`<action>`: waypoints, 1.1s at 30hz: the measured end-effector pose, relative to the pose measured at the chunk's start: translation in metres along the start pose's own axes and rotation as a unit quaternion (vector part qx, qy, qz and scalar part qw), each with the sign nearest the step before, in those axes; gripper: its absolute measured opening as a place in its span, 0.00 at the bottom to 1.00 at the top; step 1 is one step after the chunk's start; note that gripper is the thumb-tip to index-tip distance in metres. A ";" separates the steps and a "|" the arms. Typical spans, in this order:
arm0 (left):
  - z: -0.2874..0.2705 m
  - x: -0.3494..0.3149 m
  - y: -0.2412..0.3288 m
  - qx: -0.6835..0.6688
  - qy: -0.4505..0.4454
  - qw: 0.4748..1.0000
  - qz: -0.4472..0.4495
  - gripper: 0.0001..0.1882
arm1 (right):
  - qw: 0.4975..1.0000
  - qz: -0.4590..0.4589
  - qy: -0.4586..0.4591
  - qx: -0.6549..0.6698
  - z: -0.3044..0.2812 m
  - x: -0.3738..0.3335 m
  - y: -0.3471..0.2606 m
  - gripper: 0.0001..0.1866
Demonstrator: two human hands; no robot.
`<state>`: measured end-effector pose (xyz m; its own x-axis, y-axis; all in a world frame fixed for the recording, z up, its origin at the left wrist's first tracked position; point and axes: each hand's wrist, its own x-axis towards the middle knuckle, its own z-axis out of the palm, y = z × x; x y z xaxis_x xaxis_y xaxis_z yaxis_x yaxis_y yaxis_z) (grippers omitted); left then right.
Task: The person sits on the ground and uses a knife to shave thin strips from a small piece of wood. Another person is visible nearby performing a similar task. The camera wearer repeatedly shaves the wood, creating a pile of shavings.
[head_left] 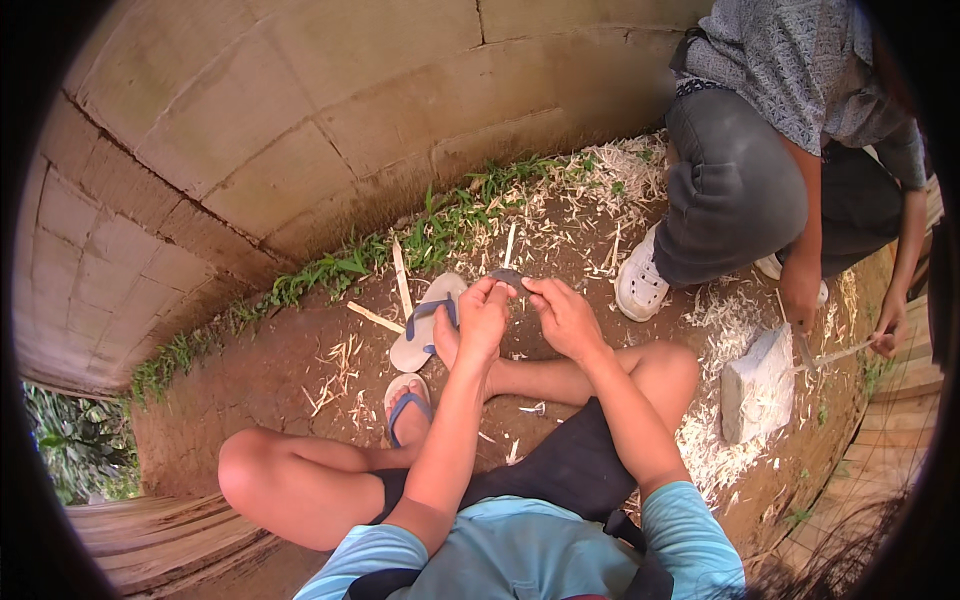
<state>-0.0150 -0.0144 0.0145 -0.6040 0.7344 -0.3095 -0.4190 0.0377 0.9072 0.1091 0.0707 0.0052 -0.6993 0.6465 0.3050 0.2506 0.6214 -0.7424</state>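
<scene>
My left hand point(487, 312) and my right hand point(562, 312) are raised in front of me, close together. Between their fingertips is a small dark, flat piece point(509, 277), pinched at both sides. Its kind is too small to make out, and the fingers cover its ends. Below my hands, one bare foot is partly hidden behind my left forearm, near a loose beige flip-flop point(440, 318) with a blue strap. My other foot wears the matching flip-flop point(408, 398).
A person point(740, 180) crouches at the right, working a thin strip with a blade point(806, 352) over a pale stone block point(757, 385). Wood shavings point(725, 320) litter the soil. Split sticks point(402, 280) lie left of my hands. A block wall point(380, 110) curves behind.
</scene>
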 end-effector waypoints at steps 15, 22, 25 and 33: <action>-0.009 0.015 -0.005 -0.036 0.034 0.998 0.034 0.10 | 0.991 0.057 0.118 -0.042 0.009 0.011 0.024 0.12; -0.020 0.014 0.004 -0.060 0.020 0.998 0.017 0.15 | 1.000 -0.013 0.015 -0.019 0.026 0.003 0.006 0.12; -0.020 0.016 0.002 -0.055 0.009 0.998 0.021 0.16 | 0.999 0.003 0.006 -0.031 0.021 0.005 0.004 0.12; -0.015 0.015 -0.014 0.008 -0.004 1.000 0.018 0.14 | 0.992 0.066 0.022 -0.101 0.026 0.012 0.015 0.13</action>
<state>-0.0277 -0.0141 -0.0070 -0.6136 0.7406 -0.2740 -0.3859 0.0215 0.9223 0.0867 0.0761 -0.0179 -0.6225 0.7439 0.2430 0.4696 0.6035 -0.6444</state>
